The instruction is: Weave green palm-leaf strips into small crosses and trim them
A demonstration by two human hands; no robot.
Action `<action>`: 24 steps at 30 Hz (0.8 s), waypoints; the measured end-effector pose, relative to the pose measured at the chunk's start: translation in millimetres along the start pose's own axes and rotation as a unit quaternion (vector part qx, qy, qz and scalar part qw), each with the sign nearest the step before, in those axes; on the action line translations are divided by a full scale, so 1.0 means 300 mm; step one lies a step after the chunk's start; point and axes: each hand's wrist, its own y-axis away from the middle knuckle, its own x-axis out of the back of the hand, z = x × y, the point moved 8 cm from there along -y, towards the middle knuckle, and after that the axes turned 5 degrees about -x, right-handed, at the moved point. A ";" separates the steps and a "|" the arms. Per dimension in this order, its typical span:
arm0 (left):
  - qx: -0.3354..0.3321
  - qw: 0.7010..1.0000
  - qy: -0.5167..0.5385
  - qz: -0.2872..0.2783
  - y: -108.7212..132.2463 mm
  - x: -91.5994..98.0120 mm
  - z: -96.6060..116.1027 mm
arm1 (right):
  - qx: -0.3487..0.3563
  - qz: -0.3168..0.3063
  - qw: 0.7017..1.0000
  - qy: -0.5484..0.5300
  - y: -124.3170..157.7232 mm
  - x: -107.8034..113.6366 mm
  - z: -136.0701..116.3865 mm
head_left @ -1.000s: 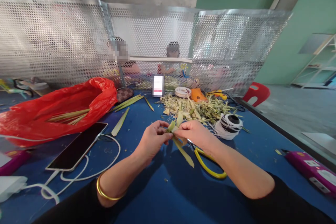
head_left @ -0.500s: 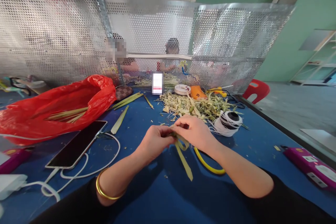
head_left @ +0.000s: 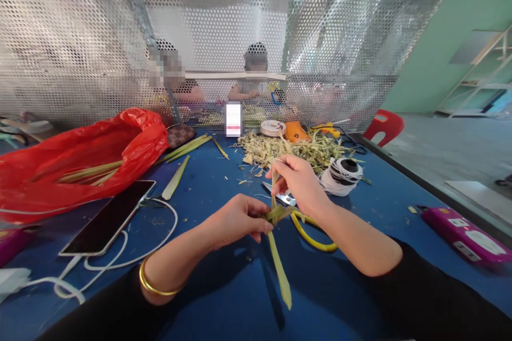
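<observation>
- Blue, lightly littered tabletop (head_left: 224, 298), backed by a perforated metal screen (head_left: 224, 16); green wall (head_left: 432, 48) and red chair (head_left: 382, 118) beyond, at right.
- Held above the tabletop's middle: leaf strip (head_left: 280, 272), gripped at its folded crossing by the left hand (head_left: 240, 221), upper end pinched in the right hand (head_left: 302, 181) (tail pointing to the near edge).
- Arranged around: shredded leaf heap (head_left: 258, 150) behind, white twine spool (head_left: 336, 182) at right, red plastic bag (head_left: 144, 141) and phone (head_left: 110, 218) at left.
- Partly covered by the right wrist: yellow-handled scissors (head_left: 288, 200).
- Hard to make out: folds masked by the left hand, people (head_left: 256, 52) behind the screen (blurred); charger (head_left: 14, 282) cut off at left.
</observation>
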 end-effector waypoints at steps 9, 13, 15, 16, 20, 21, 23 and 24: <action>0.053 0.998 0.024 0.030 0.003 0.013 -0.015 | 0.067 -0.070 0.995 -0.029 0.017 -0.058 -0.024; 0.074 0.995 0.018 0.065 -0.001 0.018 -0.037 | 0.108 -0.095 0.989 -0.036 0.032 -0.076 -0.042; 0.075 0.995 0.013 0.066 -0.002 0.015 -0.041 | 0.133 -0.099 0.985 -0.040 0.038 -0.078 -0.052; 0.074 0.995 0.013 0.065 -0.002 0.014 -0.041 | 0.139 -0.098 0.985 -0.040 0.038 -0.078 -0.053; 0.071 0.995 0.020 0.065 0.001 0.017 -0.036 | 0.144 -0.087 0.985 -0.029 0.032 -0.076 -0.047; 0.070 0.995 0.021 0.064 0.001 0.018 -0.033 | 0.148 -0.085 0.985 -0.029 0.032 -0.075 -0.048; 0.068 0.996 0.022 0.060 0.002 0.018 -0.028 | 0.153 -0.099 0.983 -0.025 0.032 -0.080 -0.050; 0.069 0.995 0.026 0.061 0.003 0.019 -0.026 | 0.151 -0.110 0.982 -0.019 0.031 -0.083 -0.050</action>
